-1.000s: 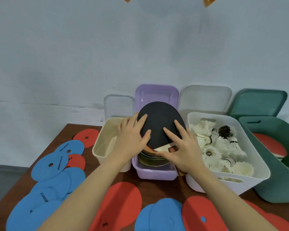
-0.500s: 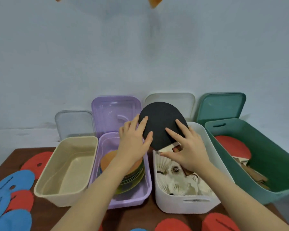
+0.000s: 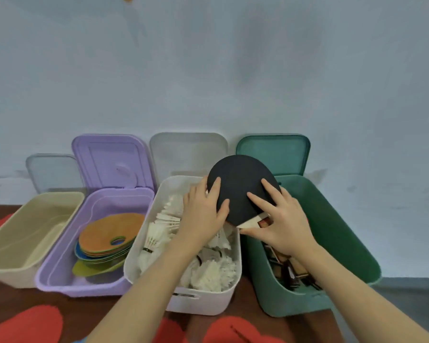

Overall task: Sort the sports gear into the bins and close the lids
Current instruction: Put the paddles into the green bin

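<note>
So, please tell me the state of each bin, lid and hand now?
beige bin: open, empty
purple bin: open, holds discs
white bin: open, holds shuttlecocks
green bin: open, holds paddles
four lids: off, leaning on wall
left hand, right hand: holding black paddle

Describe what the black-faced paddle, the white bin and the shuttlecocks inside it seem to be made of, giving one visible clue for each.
Black-faced paddle: a matte black sheet, probably rubber, with no glare; the pale bare patch near the handle looks like wood.
White bin: smooth moulded plastic, judging by its rounded rim and cut-out handle slot.
Shuttlecocks: white, ragged skirts that look like feathers, though synthetic cannot be ruled out.
</note>
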`<state>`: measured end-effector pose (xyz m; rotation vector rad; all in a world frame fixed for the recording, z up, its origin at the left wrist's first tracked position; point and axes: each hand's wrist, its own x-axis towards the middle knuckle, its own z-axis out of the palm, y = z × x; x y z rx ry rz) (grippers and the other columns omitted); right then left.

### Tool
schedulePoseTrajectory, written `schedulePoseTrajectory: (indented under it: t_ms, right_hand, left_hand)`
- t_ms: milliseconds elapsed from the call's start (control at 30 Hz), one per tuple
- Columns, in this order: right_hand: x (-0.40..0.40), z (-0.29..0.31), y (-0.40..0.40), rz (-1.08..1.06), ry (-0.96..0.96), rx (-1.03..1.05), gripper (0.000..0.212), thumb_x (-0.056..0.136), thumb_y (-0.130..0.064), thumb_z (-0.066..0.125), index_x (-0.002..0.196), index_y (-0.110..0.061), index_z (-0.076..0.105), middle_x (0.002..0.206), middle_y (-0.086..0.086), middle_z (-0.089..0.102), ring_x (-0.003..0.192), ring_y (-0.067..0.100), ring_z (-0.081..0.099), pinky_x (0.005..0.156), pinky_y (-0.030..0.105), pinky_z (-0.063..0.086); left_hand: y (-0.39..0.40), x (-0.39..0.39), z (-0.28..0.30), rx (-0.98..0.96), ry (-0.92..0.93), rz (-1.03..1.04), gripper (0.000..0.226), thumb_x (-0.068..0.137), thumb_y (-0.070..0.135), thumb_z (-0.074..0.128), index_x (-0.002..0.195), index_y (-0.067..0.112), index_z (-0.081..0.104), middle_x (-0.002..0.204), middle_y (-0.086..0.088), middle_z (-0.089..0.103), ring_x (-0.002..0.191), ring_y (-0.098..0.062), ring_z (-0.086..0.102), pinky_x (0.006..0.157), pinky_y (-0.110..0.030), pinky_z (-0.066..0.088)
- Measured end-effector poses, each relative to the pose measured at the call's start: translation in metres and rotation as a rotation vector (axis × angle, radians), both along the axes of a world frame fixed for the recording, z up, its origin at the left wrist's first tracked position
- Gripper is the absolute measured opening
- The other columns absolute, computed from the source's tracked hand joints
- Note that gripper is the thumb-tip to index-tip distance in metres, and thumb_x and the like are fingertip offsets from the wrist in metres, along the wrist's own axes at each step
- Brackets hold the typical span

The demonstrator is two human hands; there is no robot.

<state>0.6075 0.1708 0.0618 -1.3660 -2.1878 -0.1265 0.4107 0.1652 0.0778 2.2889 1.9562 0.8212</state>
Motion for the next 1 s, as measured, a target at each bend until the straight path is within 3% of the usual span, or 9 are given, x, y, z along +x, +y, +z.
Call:
schedulePoseTrajectory:
  t_ms: [67, 167, 300, 433, 667, 800, 1000]
  right_hand:
    - [0.035, -0.006, 0.003, -0.023, -0.038, -0.034, 0.08, 0.064, -0.077, 0.052, 0.128, -0.03, 0.057, 0.145, 0.01, 0.042, 0.125, 0.044, 0.042, 0.091, 0.053, 0.043]
    - [0.066, -0.016, 0.007, -0.054, -0.054, -0.084, 0.081, 0.061, -0.078, 0.048, 0.127, -0.031, 0.058, 0.143, 0.01, 0.043, 0.123, 0.045, 0.043, 0.091, 0.054, 0.043]
    - [0.103, -0.033, 0.018, -0.102, -0.036, -0.205, 0.083, 0.061, -0.079, 0.048, 0.129, -0.032, 0.055, 0.146, 0.009, 0.04, 0.126, 0.044, 0.04, 0.097, 0.055, 0.04]
    - [0.111, -0.054, 0.027, -0.126, -0.138, -0.359, 0.083, 0.067, -0.073, 0.06, 0.139, -0.037, 0.04, 0.155, 0.005, 0.022, 0.136, 0.042, 0.023, 0.107, 0.051, 0.026]
    - [0.113, -0.08, 0.042, -0.162, -0.283, -0.698, 0.079, 0.08, -0.074, 0.042, 0.147, -0.039, 0.018, 0.158, -0.004, 0.006, 0.141, 0.042, 0.007, 0.112, 0.051, 0.013]
    - [0.107, -0.089, 0.034, -0.132, -0.347, -0.628, 0.068, 0.09, -0.066, 0.03, 0.148, -0.037, 0.012, 0.158, -0.003, 0.008, 0.143, 0.034, 0.007, 0.112, 0.047, 0.013]
    - [0.083, -0.088, 0.02, -0.23, -0.215, -0.669, 0.058, 0.095, -0.057, 0.029, 0.148, -0.036, 0.015, 0.158, -0.001, 0.007, 0.143, 0.034, 0.002, 0.113, 0.049, 0.009]
  left_hand:
    - [0.004, 0.036, -0.009, 0.01, -0.024, -0.006, 0.052, 0.088, 0.031, 0.054, 0.133, 0.006, 0.048, 0.126, -0.02, 0.05, 0.11, -0.036, 0.05, 0.09, -0.046, 0.04]
    - [0.011, 0.07, -0.019, -0.105, -0.042, 0.001, 0.054, 0.094, 0.034, 0.049, 0.142, 0.013, 0.036, 0.14, -0.014, 0.038, 0.126, -0.03, 0.037, 0.101, -0.042, 0.03]
    - [0.025, 0.113, -0.034, -0.211, 0.099, 0.041, 0.056, 0.096, 0.041, 0.039, 0.146, 0.022, 0.025, 0.151, -0.009, 0.027, 0.133, -0.029, 0.027, 0.108, -0.042, 0.019]
    - [0.03, 0.128, -0.055, -0.323, 0.234, 0.074, 0.054, 0.098, 0.042, 0.032, 0.147, 0.023, 0.021, 0.155, -0.006, 0.018, 0.138, -0.03, 0.016, 0.11, -0.043, 0.015]
    - [0.03, 0.124, -0.071, -0.331, 0.264, 0.075, 0.055, 0.098, 0.041, 0.031, 0.147, 0.019, 0.022, 0.157, -0.006, 0.008, 0.144, -0.027, -0.003, 0.115, -0.041, 0.005]
    - [0.038, 0.122, -0.072, -0.339, 0.263, 0.064, 0.055, 0.097, 0.044, 0.032, 0.147, 0.021, 0.024, 0.157, -0.006, 0.008, 0.144, -0.027, -0.007, 0.115, -0.041, -0.002]
    - [0.047, 0.108, -0.07, -0.342, 0.339, 0.031, 0.056, 0.095, 0.045, 0.034, 0.146, 0.022, 0.027, 0.157, -0.007, 0.01, 0.144, -0.024, -0.006, 0.115, -0.042, -0.001]
